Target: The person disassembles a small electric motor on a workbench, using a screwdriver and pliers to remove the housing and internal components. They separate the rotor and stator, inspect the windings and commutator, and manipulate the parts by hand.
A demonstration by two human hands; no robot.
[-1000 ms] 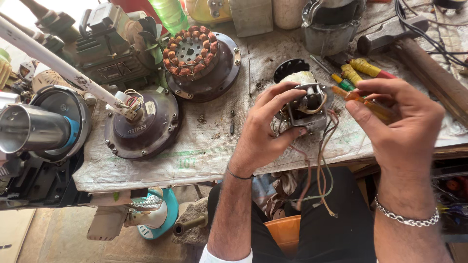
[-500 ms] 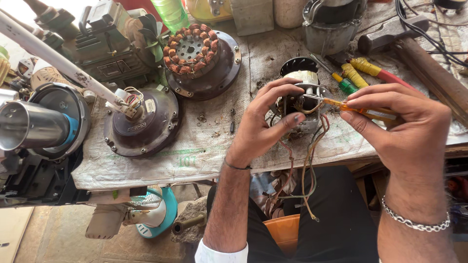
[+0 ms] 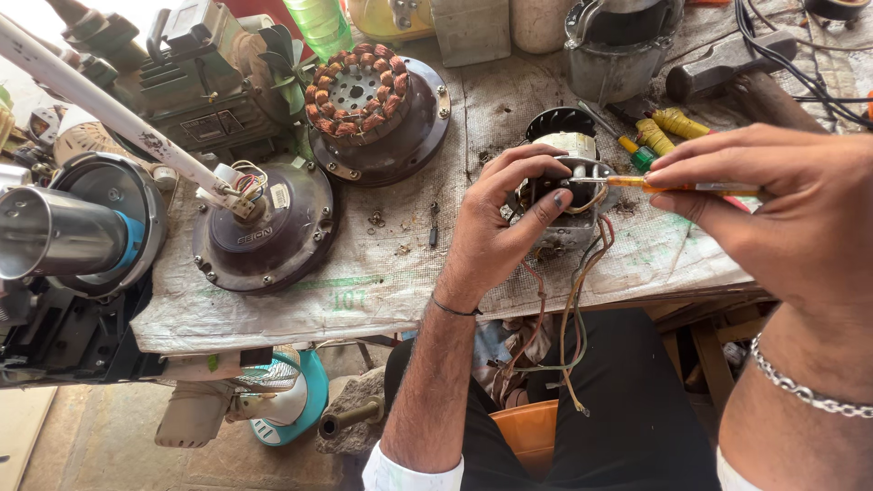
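Note:
My left hand (image 3: 505,227) grips a small electric motor (image 3: 568,195) with a black fan wheel at its back, holding it just above the bench edge. Several coloured wires (image 3: 573,318) hang from the motor down toward my lap. My right hand (image 3: 782,214) holds a thin screwdriver (image 3: 668,185) with an orange-yellow handle. The metal tip of the screwdriver rests on the motor's metal bracket, next to my left fingertips.
A brown fan motor housing (image 3: 264,232) with a white rod sits at the left, and a copper-wound stator (image 3: 373,105) behind it. Yellow and green screwdrivers (image 3: 659,132) and a hammer (image 3: 727,59) lie at the back right. A metal tube (image 3: 55,232) stands at far left.
My right hand has moved right and up, and the screwdriver now lies level with its tip on the motor. My left hand has shifted its grip on the motor.

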